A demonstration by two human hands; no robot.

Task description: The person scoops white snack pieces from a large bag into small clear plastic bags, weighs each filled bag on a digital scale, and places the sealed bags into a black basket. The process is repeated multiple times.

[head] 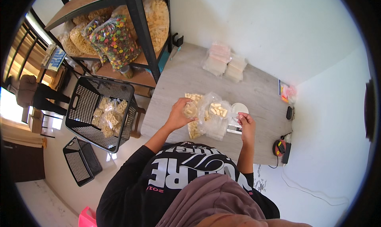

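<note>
My left hand (178, 114) is closed around a clear plastic cup (190, 109) with a few pale snack pieces in it. Pinched at its edge by my right hand (246, 124) is a small clear plastic bag (218, 110) that contains several pale yellow snack sticks. Beneath the two lies a pile of clear plastic packaging (215, 131). A larger bag of similar snacks (195, 130) shows under the cup and along the packaging's left side. Beside my right hand stands a digital kitchen scale (234, 129) with a round white platform (240, 108), partly covered by the bag.
Stacks of plastic bags (218, 59) lie at the table's (178, 78) back. A cable reel (279, 147) and a power strip (286, 153) sit along the right edge. To the left are a black crate (80, 105) with snack bags, a shelf (141, 33) with large bags, and another person (35, 93).
</note>
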